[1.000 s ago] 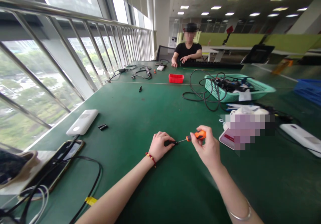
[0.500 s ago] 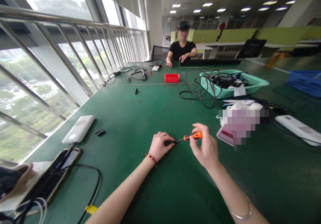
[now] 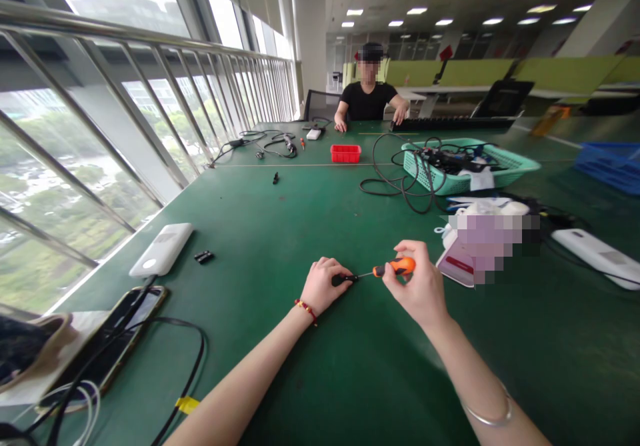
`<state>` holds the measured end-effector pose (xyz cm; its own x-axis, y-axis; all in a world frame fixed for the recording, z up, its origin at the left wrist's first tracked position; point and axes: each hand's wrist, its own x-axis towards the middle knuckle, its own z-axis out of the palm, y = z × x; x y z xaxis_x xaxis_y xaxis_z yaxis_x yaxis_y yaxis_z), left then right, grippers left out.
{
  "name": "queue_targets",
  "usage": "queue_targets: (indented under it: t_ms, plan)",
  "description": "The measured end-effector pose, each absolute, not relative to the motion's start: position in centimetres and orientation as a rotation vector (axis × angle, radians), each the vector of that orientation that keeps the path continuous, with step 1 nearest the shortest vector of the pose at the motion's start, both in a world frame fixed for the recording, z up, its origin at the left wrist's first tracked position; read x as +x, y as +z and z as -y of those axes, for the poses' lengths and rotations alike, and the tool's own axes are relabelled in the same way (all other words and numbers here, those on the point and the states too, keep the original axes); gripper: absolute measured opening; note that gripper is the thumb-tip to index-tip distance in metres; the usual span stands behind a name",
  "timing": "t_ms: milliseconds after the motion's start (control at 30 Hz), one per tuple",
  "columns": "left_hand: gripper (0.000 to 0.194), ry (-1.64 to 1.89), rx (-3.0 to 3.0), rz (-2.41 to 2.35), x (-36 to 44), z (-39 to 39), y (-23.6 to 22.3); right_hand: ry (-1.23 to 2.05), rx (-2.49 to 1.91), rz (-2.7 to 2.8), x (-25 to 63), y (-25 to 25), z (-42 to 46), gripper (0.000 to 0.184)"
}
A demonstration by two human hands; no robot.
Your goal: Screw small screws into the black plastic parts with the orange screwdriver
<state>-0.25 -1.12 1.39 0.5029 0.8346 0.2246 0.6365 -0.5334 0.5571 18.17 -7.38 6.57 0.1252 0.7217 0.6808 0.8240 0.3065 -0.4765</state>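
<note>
On the green table [image 3: 260, 233], my left hand [image 3: 323, 286] pinches a small black part [image 3: 345, 279] between thumb and fingers; its exact kind is too small to make out. An orange and black screwdriver [image 3: 397, 267] is gripped by the handle in my right hand [image 3: 417, 286]. Its thin metal shaft points left, and the tip meets the right end of the black part. My fingers cover some of the part and some of the handle. Further left lies another small black piece [image 3: 204, 257], apart from both hands.
A white power bank [image 3: 163, 249] and a phone [image 3: 107, 346] with cables are at left. A red bin [image 3: 345, 153] stands further back. A teal basket [image 3: 470, 176] of cables and a pink phone [image 3: 457, 266] sit at right. A person [image 3: 369, 99] sits opposite, one hand at a long black object [image 3: 455, 125].
My right hand has shifted slightly with the screwdriver, its tip staying at the black part. My left hand keeps its pinch. The person opposite has moved one hand and the long object rightward.
</note>
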Motion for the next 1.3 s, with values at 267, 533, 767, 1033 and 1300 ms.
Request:
queue_targets:
  t_ms: [267, 533, 767, 1033, 1300]
  plan:
    - [0.011, 0.704, 2.377, -1.18, -0.2, 1.2, 1.5, -0.235, -1.4, 1.643, 17.8, 6.5, 7.6, 0.022]
    - [0.01, 0.723, 2.473, -1.179, 0.1, 1.3, 1.3, -0.424, -1.405, 1.686, 17.9, 6.6, 7.6, 0.01]
    - [0.011, 0.731, 2.517, -1.17, 0.2, 1.5, 1.2, -0.409, -1.392, 1.659, 17.9, 6.8, 7.8, 0.027]
    - [0.013, 0.717, 2.521, -1.168, 0.3, 1.6, 0.9, -0.539, -1.409, 1.697, 17.5, 7.0, 7.9, 0.02]
    - [0.011, 0.823, 2.356, -1.157, 0.3, 1.2, 0.7, -0.217, -1.366, 1.633, 16.8, 6.6, 8.1, 0.028]
